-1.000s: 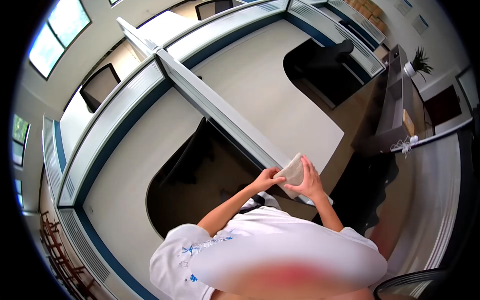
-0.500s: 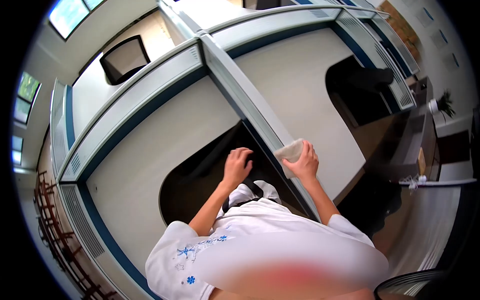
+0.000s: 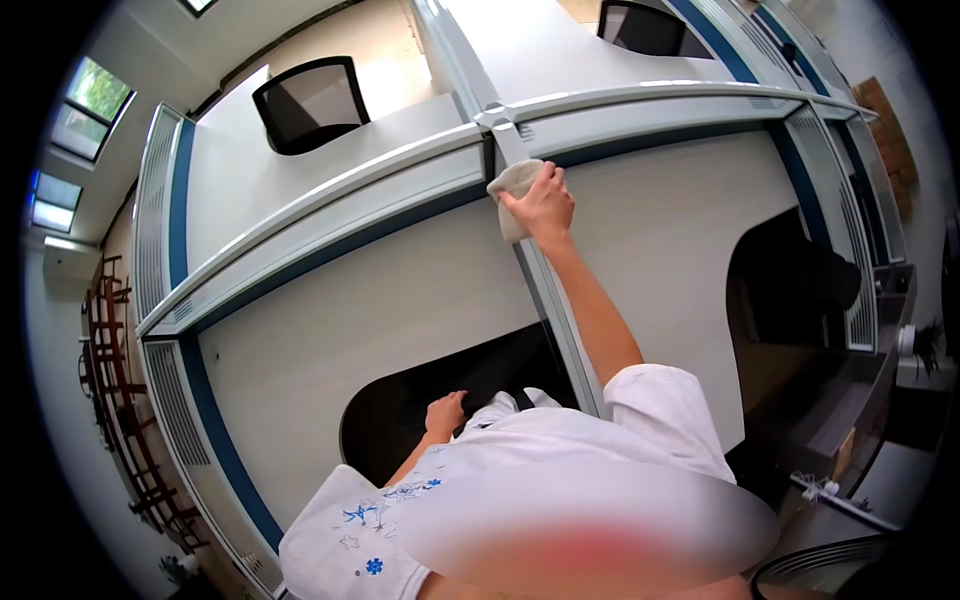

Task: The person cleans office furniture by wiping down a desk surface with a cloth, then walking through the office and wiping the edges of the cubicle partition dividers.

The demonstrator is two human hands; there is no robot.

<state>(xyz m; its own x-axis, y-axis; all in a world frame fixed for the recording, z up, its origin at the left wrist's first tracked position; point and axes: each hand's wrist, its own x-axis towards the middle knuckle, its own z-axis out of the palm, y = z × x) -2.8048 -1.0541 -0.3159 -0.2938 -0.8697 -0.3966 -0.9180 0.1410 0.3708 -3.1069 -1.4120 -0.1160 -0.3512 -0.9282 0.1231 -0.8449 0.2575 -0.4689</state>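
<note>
My right hand [image 3: 543,205] reaches far forward, its fingers closed on a folded grey-beige cloth [image 3: 512,195]. The cloth lies against the top rail of the partition [image 3: 546,290] between two desks, just short of the post where the partitions cross. Low in front of my body, my left hand [image 3: 446,414] is beside the dark cut-out of the left desk [image 3: 380,300]. Its fingers are curled together, and whatever they may hold is hidden. Close by it is a black strap [image 3: 523,399] at my waist.
A white desk [image 3: 650,220] with a dark chair [image 3: 800,280] stands on the right. Across the cross partition [image 3: 330,235] are another desk and a black mesh-backed chair [image 3: 315,105]. Stacked brown wooden furniture [image 3: 115,380] lines the far left. A potted plant [image 3: 925,342] is at right.
My right hand has slid the cloth forward along the partition toward the crossing post. My left hand has drawn back toward my body, and its fingers have curled. The view has shifted.
</note>
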